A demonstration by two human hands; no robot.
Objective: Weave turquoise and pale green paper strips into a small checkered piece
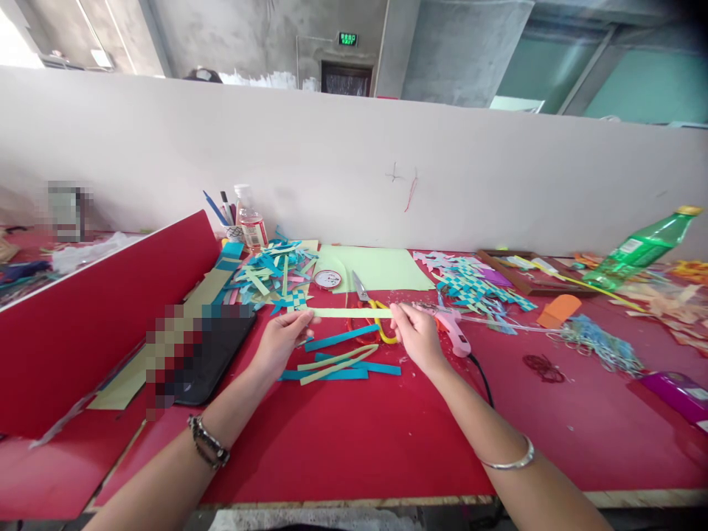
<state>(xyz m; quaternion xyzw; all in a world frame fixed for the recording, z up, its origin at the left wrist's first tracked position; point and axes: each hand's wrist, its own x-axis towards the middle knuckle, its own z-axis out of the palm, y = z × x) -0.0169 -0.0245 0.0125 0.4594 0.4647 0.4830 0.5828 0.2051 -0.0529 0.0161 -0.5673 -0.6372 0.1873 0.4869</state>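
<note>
A pale green paper strip point(352, 313) is stretched level between my two hands above the red table. My left hand point(286, 338) pinches its left end, and my right hand point(416, 333) pinches its right end. Below the strip lie several blue strips point(337, 375) and light green strips point(338, 363). Scissors with yellow handles point(387, 328) lie just behind it, partly hidden by the strip. Beside my right hand rests a pink glue gun point(456, 333) with a black cord. A small woven blue and green piece point(297, 299) sits behind my left hand.
Loose paper strips point(276, 269) pile up at the back left, near a clear bottle point(253, 225). A pale green sheet point(387, 267) and a round tape roll point(327, 279) lie at the back. Woven pieces point(470, 284) and a tilted green bottle point(641, 247) are on the right.
</note>
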